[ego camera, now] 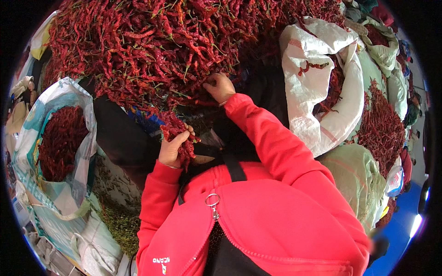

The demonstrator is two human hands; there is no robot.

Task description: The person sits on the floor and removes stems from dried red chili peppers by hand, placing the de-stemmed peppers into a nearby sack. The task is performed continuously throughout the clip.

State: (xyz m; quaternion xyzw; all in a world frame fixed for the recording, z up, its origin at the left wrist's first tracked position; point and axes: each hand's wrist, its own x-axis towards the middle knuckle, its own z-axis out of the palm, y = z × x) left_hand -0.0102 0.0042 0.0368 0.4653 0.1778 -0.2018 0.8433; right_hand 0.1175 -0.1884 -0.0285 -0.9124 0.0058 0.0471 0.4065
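Note:
A big heap of dried red chili peppers [148,51], many with green-brown stems, spreads before me across the top of the view. My left hand [172,148] is closed around a bunch of dried chilies [174,126], held upright near my lap, with pods sticking out above and below the fist. At the near edge of the heap is my right hand [221,89], its thumb and fingers curled among the peppers. Whether a pod is pinched between those fingertips cannot be made out.
An open patterned bag [22,165] holding chilies stands to my left, beside loose stems [121,224] on the floor. At my right is a white woven sack [304,114] with chilies inside. Another chili pile [381,131] and a greenish sack [355,176] lie beyond it.

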